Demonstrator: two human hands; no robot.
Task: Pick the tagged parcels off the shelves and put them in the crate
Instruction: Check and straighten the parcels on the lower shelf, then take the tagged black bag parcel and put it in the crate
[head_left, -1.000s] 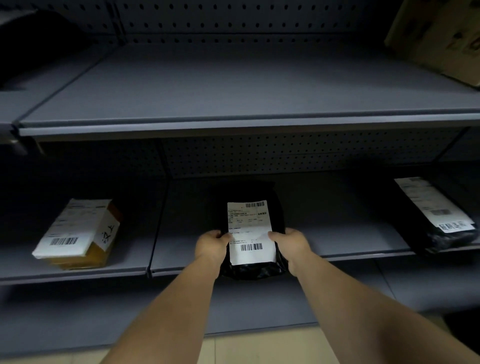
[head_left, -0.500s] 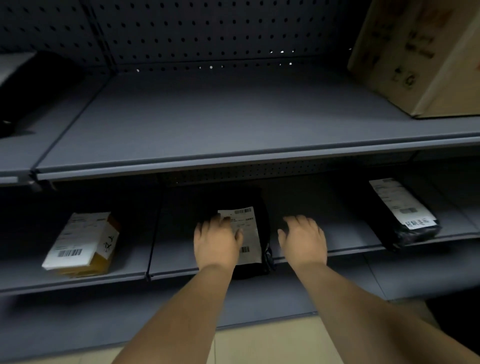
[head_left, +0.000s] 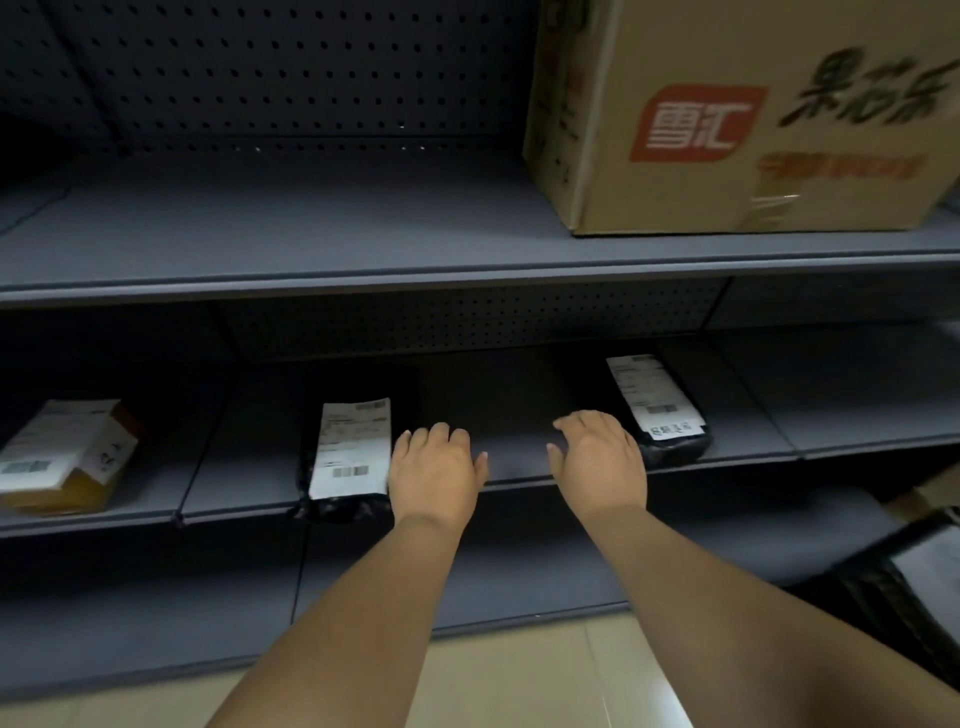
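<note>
A black bag parcel with a white label (head_left: 349, 457) lies flat on the middle shelf (head_left: 753, 452). My left hand (head_left: 435, 470) hovers just right of it, palm down with fingers spread, holding nothing. A second black parcel with a white label (head_left: 655, 405) lies further right on the same shelf. My right hand (head_left: 597, 458) is open over the shelf, its outer edge next to that parcel's left side. A yellow box with a white label (head_left: 62, 457) sits at the far left. A dark crate (head_left: 893, 587) shows at the lower right.
A large brown cardboard carton (head_left: 737, 114) stands on the upper shelf (head_left: 311, 239) at the right. Perforated back panels close off the shelving. A lower shelf (head_left: 156, 613) runs beneath, with beige floor tiles (head_left: 519, 675) under my forearms.
Both hands let go of the black labelled parcel, which now lies on the shelf. They moved to the right of it, and my view shifted right and up.
</note>
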